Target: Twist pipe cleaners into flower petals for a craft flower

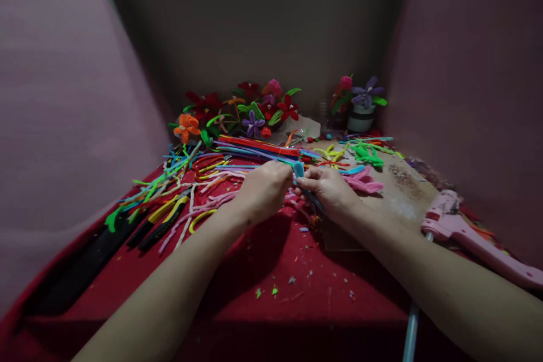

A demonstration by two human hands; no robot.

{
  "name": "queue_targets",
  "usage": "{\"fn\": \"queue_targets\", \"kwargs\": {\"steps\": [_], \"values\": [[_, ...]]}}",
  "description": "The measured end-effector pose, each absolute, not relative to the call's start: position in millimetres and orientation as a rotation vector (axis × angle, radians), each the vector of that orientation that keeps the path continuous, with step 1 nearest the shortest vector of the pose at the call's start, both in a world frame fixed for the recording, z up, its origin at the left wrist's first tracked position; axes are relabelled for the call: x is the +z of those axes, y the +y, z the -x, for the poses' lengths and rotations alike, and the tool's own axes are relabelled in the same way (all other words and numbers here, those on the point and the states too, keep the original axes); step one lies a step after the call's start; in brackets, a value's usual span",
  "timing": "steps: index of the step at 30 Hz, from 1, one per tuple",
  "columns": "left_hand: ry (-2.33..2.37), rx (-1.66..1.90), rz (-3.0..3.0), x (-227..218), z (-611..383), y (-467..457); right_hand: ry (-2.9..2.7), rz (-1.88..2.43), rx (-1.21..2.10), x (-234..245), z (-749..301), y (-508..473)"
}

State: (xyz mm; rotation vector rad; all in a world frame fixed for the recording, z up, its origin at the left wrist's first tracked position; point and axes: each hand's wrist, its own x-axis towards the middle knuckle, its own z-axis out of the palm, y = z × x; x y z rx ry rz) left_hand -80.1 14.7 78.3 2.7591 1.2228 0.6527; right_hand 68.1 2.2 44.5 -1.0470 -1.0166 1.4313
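Note:
A blue pipe cleaner [299, 169], bent into a small loop, stands up between my two hands above the table's middle. My left hand [271, 184] is closed in a fist, its fingertips turned away, at the left side of the loop. Thumb and fingers of my right hand [328, 186] pinch the loop's lower right part, and a darker blue length trails below them. Just behind the hands lies a bundle of red, blue and purple pipe cleaners [258, 146]. Pink bent pieces [365, 181] rest to the right of my right hand.
Black-and-yellow pliers [165, 220] and loose pipe cleaners lie at left. Pipe-cleaner flowers [252, 121] stand at the back, with a small flower pot [361, 117] farther right. A pink glue gun [475, 237] lies beside my right forearm, near a board [403, 198]. Scraps dot the red cloth [305, 300].

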Motion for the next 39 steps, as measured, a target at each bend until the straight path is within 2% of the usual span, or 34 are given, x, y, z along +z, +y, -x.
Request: {"fn": "queue_targets", "kwargs": {"steps": [2, 4, 8, 13, 23, 39], "values": [[1.192, 0.681, -2.966, 77, 77, 11, -1.007, 1.058, 1.406, 43, -68, 3], [1.161, 0.78, -2.895, 78, 77, 12, -0.963, 1.016, 1.424, 43, -68, 4], [1.061, 1.011, -2.11, 83, 82, 20, -0.793, 0.81, 1.536, 47, -70, 6], [0.886, 0.903, -1.548, 79, 81, 24, -0.771, 0.717, 1.528, 48, -71, 8], [0.847, 0.844, -1.276, 64, 72, 19, -0.825, 0.795, 1.492, 47, -66, 7], [0.749, 0.722, -1.083, 72, 75, 19, -0.87, 0.76, 1.53, 36, -68, 8]]}}
